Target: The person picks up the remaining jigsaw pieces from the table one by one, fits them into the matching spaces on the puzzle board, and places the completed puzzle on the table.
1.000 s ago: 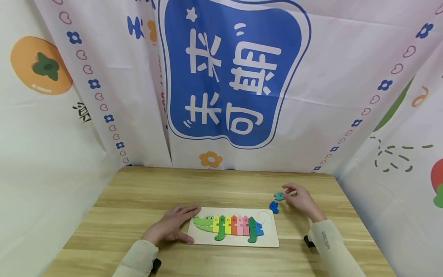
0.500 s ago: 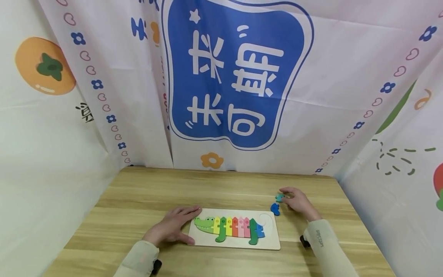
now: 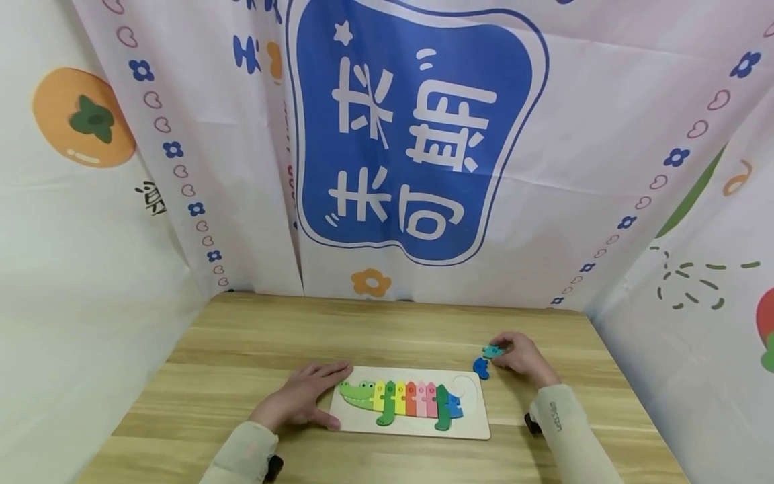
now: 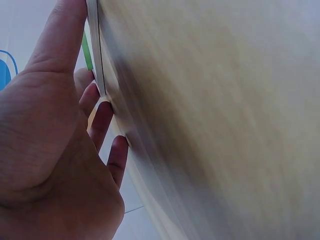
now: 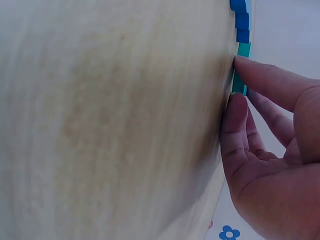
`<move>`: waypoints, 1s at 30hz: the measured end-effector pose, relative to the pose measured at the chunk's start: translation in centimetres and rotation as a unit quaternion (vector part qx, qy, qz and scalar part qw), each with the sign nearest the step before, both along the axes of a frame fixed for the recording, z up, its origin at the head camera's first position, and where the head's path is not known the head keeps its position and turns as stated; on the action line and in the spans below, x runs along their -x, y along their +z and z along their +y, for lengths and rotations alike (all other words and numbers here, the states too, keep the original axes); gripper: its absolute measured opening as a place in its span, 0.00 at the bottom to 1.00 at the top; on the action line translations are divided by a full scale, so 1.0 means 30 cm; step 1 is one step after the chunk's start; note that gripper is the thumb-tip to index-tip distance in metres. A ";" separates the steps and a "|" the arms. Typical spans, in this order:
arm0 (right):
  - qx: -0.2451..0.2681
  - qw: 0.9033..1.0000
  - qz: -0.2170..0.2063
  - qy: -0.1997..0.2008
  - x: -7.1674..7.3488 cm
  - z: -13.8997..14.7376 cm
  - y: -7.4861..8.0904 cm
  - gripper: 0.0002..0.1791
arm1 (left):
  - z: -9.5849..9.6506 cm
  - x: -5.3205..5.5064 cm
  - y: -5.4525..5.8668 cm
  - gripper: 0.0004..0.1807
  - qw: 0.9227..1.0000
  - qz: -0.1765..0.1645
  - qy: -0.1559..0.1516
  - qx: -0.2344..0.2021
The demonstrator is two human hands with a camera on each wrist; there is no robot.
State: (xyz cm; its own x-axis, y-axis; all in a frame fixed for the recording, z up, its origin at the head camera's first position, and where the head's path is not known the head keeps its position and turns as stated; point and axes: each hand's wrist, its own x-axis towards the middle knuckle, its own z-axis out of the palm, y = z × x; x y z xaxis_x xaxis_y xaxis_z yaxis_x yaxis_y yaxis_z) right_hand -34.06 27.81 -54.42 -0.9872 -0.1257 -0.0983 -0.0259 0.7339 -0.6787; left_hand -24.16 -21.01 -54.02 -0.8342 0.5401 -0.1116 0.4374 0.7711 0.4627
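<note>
A pale wooden puzzle board [image 3: 474, 425] lies flat on the table, holding a colourful crocodile whose green head [image 3: 358, 392] points left. Segments run from yellow through red and pink to a dark green leg piece [image 3: 443, 411] and a blue segment [image 3: 453, 405]. My left hand [image 3: 297, 398] rests against the board's left end, thumb and fingers spread along its edge [image 4: 96, 47]. Beyond the board's back right corner, my right hand [image 3: 523, 356] pinches a teal puzzle piece [image 5: 240, 82] between thumb and fingers. A loose darker blue piece [image 3: 480, 368] lies just in front of it.
The wood-grain table [image 3: 272, 329] ends at a printed cloth backdrop [image 3: 544, 222], with more cloth at both sides. A curved outline [image 3: 467, 385] is drawn at the board's right end. Each wrist carries a small black device [image 3: 275, 466].
My right hand has come down and closed its thumb and fingers on the teal piece, which has turned and shifted slightly right. The left hand stays on the board. The head view has shifted a little.
</note>
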 end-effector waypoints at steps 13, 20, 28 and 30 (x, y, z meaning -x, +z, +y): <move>0.025 1.000 0.006 -0.015 -0.008 0.013 -0.006 0.17 | -0.001 0.004 -0.012 0.59 1.000 -0.004 0.002 -0.006; 0.098 0.995 -0.011 -0.023 -0.020 0.005 0.013 0.17 | -0.005 0.000 -0.013 0.58 1.000 0.007 -0.006 -0.007; 0.164 0.986 0.005 -0.028 -0.031 0.000 0.031 0.24 | -0.008 0.001 -0.027 0.58 1.000 0.022 -0.010 -0.016; 0.189 0.982 0.005 -0.026 -0.035 -0.001 0.034 0.25 | -0.008 -0.001 -0.025 0.58 0.999 0.026 -0.012 -0.017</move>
State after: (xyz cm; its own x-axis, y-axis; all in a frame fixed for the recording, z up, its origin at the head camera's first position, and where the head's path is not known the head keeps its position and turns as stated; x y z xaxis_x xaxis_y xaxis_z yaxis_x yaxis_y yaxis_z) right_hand -33.03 27.79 -53.39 -0.9940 -0.0998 -0.0444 -0.0029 0.4306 -0.9025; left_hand -24.14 -21.23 -54.77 -0.8251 0.5628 -0.0492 0.4797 0.7439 0.4652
